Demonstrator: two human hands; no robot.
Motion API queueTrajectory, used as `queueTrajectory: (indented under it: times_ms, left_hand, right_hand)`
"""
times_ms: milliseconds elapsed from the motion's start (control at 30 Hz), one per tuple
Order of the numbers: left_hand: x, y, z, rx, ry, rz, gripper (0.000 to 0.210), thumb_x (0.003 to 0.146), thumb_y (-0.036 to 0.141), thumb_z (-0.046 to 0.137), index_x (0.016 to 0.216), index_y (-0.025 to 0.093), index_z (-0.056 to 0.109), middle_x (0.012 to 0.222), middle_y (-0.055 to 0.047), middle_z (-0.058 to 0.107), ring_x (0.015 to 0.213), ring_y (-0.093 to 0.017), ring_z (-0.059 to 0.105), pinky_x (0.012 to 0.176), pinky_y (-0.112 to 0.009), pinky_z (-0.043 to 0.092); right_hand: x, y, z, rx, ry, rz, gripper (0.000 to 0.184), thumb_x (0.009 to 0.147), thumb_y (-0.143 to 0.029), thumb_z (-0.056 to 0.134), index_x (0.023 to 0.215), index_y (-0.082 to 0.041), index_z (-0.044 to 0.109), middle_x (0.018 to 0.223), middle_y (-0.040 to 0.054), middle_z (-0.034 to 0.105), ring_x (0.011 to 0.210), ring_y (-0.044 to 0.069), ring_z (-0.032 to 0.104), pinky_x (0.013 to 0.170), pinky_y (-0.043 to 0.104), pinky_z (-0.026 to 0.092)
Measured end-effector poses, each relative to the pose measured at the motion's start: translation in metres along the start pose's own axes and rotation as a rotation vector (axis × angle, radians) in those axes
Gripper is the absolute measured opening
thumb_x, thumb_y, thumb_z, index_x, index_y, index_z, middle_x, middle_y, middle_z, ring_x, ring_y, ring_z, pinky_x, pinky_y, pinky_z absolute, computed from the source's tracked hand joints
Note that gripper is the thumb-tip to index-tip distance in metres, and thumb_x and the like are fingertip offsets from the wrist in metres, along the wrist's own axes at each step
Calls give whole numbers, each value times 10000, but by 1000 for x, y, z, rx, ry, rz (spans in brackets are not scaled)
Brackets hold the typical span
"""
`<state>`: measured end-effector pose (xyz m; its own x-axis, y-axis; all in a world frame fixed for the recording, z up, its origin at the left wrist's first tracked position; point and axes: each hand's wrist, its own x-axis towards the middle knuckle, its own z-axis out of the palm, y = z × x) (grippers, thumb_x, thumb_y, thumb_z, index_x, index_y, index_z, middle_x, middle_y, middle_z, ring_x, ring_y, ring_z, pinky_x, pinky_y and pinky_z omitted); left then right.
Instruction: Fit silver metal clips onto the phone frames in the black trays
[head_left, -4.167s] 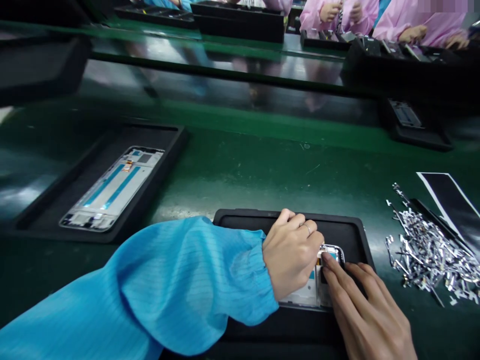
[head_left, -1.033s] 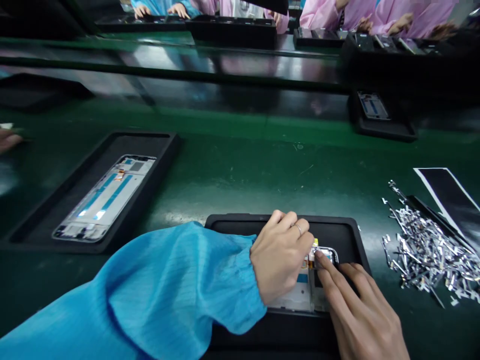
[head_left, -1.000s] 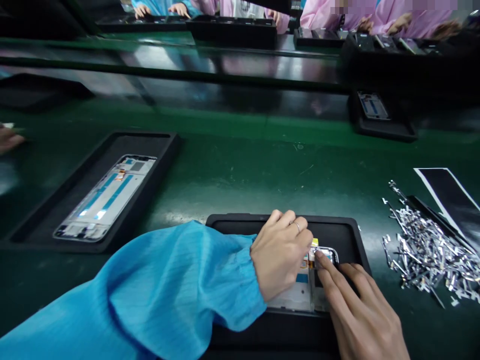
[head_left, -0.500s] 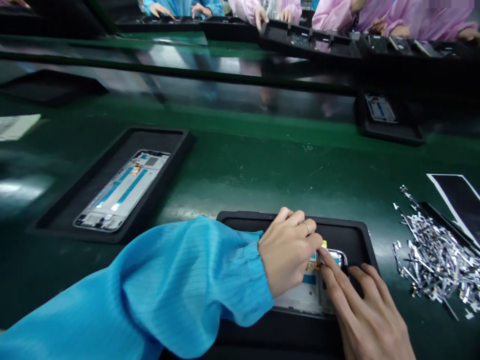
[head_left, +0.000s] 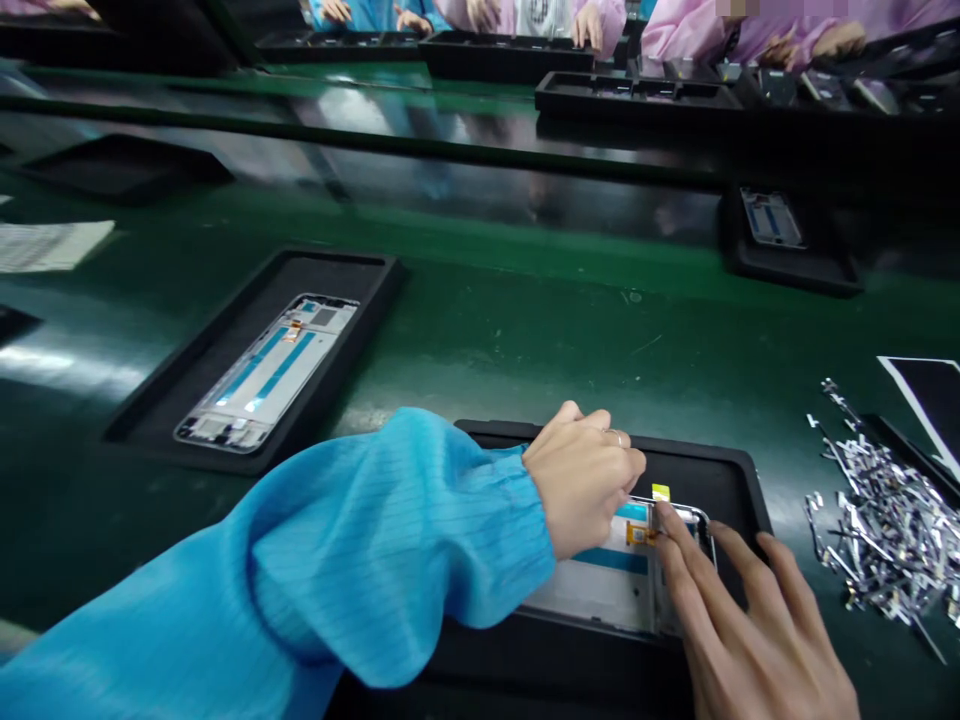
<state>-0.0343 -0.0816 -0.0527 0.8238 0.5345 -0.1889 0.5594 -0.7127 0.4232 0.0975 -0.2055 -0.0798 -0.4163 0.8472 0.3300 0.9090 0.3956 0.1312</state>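
A phone frame (head_left: 600, 592) with blue strips lies across a black foam tray (head_left: 750, 490) in front of me. On its upper edge a small yellow tab (head_left: 661, 492) sticks out, and an orange flex connector (head_left: 637, 534) shows below it. Above the left part of the frame, my left hand (head_left: 581, 480) is closed, its fingers curled under; whatever they hold is hidden. My right hand (head_left: 750, 610) has its fingers stretched out, the index fingertip resting on the frame beside the yellow tab and the others near the frame's right end.
A pile of small silvery parts (head_left: 892, 520) lies right of the tray, near a white-edged black sheet (head_left: 926, 400). To the left, another phone frame (head_left: 270, 375) sits in its own tray (head_left: 187, 370). Co-workers' hands (head_left: 589, 25) and compartment trays (head_left: 637, 95) line the far side.
My left hand has drawn a little left, away from my right fingertips, uncovering more of the yellow tab and orange connector. A compartment tray across the bench has been lowered. The view has shifted slightly.
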Motion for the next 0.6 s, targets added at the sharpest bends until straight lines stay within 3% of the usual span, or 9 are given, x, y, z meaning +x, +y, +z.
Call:
queueTrajectory:
  times_ms: [167, 333, 600]
  left_hand:
    - [1, -4, -2, -42, 21, 50, 86, 679, 120, 546, 600, 150, 533, 640, 22, 553, 663, -136, 398, 588, -291, 213]
    - [-7, -11, 7, -46, 144, 131, 122, 749, 161, 476, 650, 152, 546, 678, 3, 537, 677, -140, 392, 640, -300, 231]
    - [-24, -9, 21, 160, 332, 181, 153, 756, 100, 354, 699, 119, 494, 743, -51, 470, 656, -156, 359, 629, -309, 259]
  right_hand:
    - [8, -9, 2, 82, 45, 67, 366, 737, -28, 275, 986, -135, 521, 1097, 21, 510, 944, 244, 479, 798, 416, 357]
    - [4, -2, 9, 35, 6, -69, 347, 742, -59, 333, 1053, -104, 482, 1165, 56, 452, 948, 247, 478, 778, 394, 385]
    - [5, 4, 9, 38, -2, -104, 353, 738, -69, 339, 1059, -101, 481, 1198, 68, 415, 962, 250, 470, 758, 374, 413]
